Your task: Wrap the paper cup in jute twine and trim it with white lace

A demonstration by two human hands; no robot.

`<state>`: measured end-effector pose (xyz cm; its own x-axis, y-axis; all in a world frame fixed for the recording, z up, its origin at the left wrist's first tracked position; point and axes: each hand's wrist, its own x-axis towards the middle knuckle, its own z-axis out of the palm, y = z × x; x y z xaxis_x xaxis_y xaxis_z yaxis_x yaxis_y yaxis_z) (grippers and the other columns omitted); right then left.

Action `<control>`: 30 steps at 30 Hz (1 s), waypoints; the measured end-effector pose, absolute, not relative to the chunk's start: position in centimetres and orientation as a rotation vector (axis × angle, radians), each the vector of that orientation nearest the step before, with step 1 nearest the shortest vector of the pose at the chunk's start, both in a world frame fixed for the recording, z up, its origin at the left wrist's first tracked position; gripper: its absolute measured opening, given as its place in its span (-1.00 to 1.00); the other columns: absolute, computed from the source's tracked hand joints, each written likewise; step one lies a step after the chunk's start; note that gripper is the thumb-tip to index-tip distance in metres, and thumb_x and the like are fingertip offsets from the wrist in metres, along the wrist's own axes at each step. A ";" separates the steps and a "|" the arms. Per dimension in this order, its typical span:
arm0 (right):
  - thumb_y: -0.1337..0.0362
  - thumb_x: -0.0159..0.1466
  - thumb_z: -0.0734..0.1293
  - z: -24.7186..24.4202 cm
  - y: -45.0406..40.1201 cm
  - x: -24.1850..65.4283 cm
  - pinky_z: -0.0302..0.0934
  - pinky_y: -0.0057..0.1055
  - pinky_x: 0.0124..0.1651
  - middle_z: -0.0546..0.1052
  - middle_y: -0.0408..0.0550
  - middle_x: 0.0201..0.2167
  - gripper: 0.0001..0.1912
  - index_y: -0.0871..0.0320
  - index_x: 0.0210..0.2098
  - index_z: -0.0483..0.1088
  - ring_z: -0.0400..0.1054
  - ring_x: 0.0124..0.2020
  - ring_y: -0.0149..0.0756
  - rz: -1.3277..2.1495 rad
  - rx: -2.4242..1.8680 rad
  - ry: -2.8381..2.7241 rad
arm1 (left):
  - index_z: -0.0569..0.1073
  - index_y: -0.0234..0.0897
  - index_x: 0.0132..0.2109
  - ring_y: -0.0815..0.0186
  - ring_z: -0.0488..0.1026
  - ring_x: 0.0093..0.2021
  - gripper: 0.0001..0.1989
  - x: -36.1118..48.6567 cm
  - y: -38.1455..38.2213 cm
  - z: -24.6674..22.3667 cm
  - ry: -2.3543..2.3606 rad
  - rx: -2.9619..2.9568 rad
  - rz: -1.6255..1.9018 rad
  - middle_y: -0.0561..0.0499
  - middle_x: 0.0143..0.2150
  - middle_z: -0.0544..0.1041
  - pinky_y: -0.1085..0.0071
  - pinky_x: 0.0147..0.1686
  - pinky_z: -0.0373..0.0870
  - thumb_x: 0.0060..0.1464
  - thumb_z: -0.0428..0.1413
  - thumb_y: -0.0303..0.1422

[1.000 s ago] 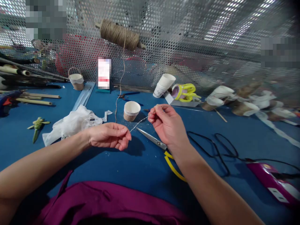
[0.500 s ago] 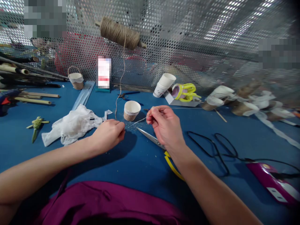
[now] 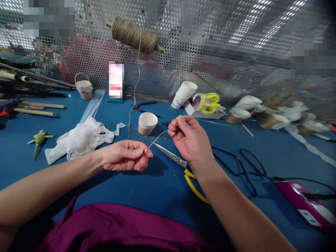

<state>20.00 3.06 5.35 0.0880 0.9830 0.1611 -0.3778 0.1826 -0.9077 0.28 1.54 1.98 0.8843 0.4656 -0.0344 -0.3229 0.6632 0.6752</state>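
Observation:
A thin, pale twisted wire or cord (image 3: 159, 136) runs between my two hands. My left hand (image 3: 128, 154) pinches one end, which sticks out bent past the fingertips. The other end is between the thumb and fingers of my right hand (image 3: 190, 138), a little higher. Just behind the strand stands a white paper cup (image 3: 147, 123) with a brown wrapped base and a white band. Scissors (image 3: 170, 155) with yellow handles lie on the table beneath my right hand, blades pointing toward the strand; my wrist covers part of them.
A twine spool (image 3: 133, 35) hangs on the mesh, its loose end reaching the table. Crumpled white lace (image 3: 81, 140) lies left. At the back are a small handled bucket (image 3: 84, 90), stacked cups (image 3: 184, 94) and yellow tape rolls (image 3: 207, 102). A black cable (image 3: 236, 164) runs right to a purple power strip (image 3: 304, 203).
My left hand has turned palm-up and moved slightly right, so its thumb and the strand's end now show. My right hand has shifted slightly right.

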 end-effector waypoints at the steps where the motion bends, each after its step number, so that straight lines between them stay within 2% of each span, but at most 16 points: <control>1: 0.22 0.01 0.49 5.4 3.1 20.0 0.20 -0.55 -0.51 0.41 -0.27 -0.60 -0.76 0.13 -0.52 0.33 0.29 -0.56 -0.54 1.201 -0.819 -0.963 | 0.49 -0.38 -0.32 0.47 0.35 -0.52 -0.78 0.4 1.4 2.0 0.221 0.727 0.462 0.06 -0.58 0.45 0.52 -0.42 0.22 -0.08 0.27 -0.30; 4: 0.20 -0.02 0.50 5.4 3.1 20.0 0.20 -0.56 -0.51 0.43 -0.27 -0.60 -0.74 0.13 -0.53 0.33 0.29 -0.57 -0.54 1.174 -0.819 -0.977 | 0.42 -0.35 -0.40 0.48 0.29 -0.55 -0.73 0.3 1.5 2.5 0.323 0.864 0.511 0.12 -0.62 0.37 0.52 -0.46 0.17 -0.12 0.27 -0.24; 6: 0.20 -0.02 0.50 5.3 3.0 19.9 0.19 -0.56 -0.53 0.43 -0.27 -0.61 -0.73 0.13 -0.53 0.33 0.28 -0.58 -0.53 1.129 -0.826 -0.990 | 0.38 -0.34 -0.42 0.47 0.26 -0.54 -0.76 0.2 1.8 3.0 0.506 1.169 0.521 0.11 -0.59 0.37 0.50 -0.45 0.17 -0.06 0.21 -0.25; 9: 0.22 -0.01 0.49 5.0 2.8 19.4 0.18 -0.54 -0.55 0.44 -0.25 -0.62 -0.75 0.14 -0.53 0.34 0.28 -0.60 -0.52 1.044 -0.872 -1.004 | 0.36 -0.34 -0.45 0.42 0.26 -0.50 -0.89 0.0 2.1 3.7 0.964 1.870 0.569 0.05 -0.52 0.39 0.43 -0.41 0.17 0.03 0.06 -0.43; 12: 0.24 -0.01 0.48 4.8 2.8 19.0 0.18 -0.53 -0.57 0.46 -0.24 -0.62 -0.77 0.15 -0.54 0.35 0.28 -0.62 -0.51 0.998 -0.915 -0.996 | 0.37 -0.34 -0.46 0.36 0.28 -0.45 -0.85 0.0 2.1 3.9 1.275 2.284 0.635 -0.02 -0.47 0.41 0.37 -0.36 0.18 0.03 -0.03 -0.53; 14: 0.25 -0.01 0.48 4.7 2.8 19.0 0.18 -0.53 -0.56 0.46 -0.24 -0.62 -0.77 0.15 -0.55 0.35 0.28 -0.61 -0.51 0.994 -0.911 -0.988 | 0.38 -0.35 -0.43 0.36 0.30 -0.45 -0.87 0.0 2.1 3.8 1.223 2.230 0.587 -0.01 -0.47 0.43 0.38 -0.37 0.20 0.05 -0.02 -0.50; 17: 0.26 0.00 0.48 4.8 3.0 19.5 0.19 -0.53 -0.54 0.44 -0.25 -0.62 -0.78 0.15 -0.54 0.34 0.29 -0.59 -0.51 1.037 -0.887 -0.975 | 0.39 -0.34 -0.38 0.42 0.33 -0.45 -0.89 -0.3 2.4 3.7 0.907 1.740 0.503 0.03 -0.46 0.45 0.45 -0.38 0.23 0.06 0.06 -0.39; 20: 0.26 0.03 0.47 4.9 3.2 20.1 0.20 -0.53 -0.52 0.42 -0.26 -0.61 -0.78 0.14 -0.54 0.33 0.28 -0.58 -0.52 1.104 -0.879 -0.963 | 0.42 -0.36 -0.35 0.45 0.38 -0.42 -0.79 -0.6 2.6 3.2 0.559 1.150 0.425 0.00 -0.38 0.50 0.48 -0.36 0.26 0.02 0.14 -0.26; 22: 0.25 0.04 0.46 5.0 3.2 20.2 0.20 -0.54 -0.52 0.42 -0.27 -0.60 -0.78 0.14 -0.53 0.32 0.28 -0.58 -0.53 1.143 -0.876 -0.964 | 0.44 -0.37 -0.33 0.45 0.39 -0.44 -0.74 -0.6 2.6 2.8 0.405 0.913 0.384 0.00 -0.42 0.51 0.49 -0.38 0.26 -0.04 0.21 -0.22; 27: 0.22 -0.02 0.50 5.3 3.1 20.2 0.19 -0.56 -0.52 0.42 -0.27 -0.61 -0.74 0.14 -0.53 0.33 0.28 -0.57 -0.54 1.189 -0.852 -0.961 | 0.41 -0.37 -0.42 0.48 0.32 -0.52 -0.73 -0.3 2.1 2.4 0.326 0.827 0.413 0.09 -0.58 0.40 0.52 -0.43 0.22 -0.12 0.27 -0.24; 30: 0.21 -0.02 0.50 5.4 3.0 20.0 0.18 -0.56 -0.53 0.42 -0.27 -0.62 -0.73 0.14 -0.54 0.32 0.28 -0.57 -0.53 1.140 -0.860 -0.981 | 0.37 -0.34 -0.44 0.48 0.27 -0.53 -0.76 -0.2 2.1 3.1 0.489 1.137 0.421 0.11 -0.57 0.37 0.51 -0.45 0.19 -0.06 0.20 -0.25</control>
<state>19.98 2.96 5.37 0.1247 0.9757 0.1800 -0.3231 0.2115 -0.9224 -0.17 2.05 3.11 0.8199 0.5513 -0.1541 -0.0704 0.3642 0.9286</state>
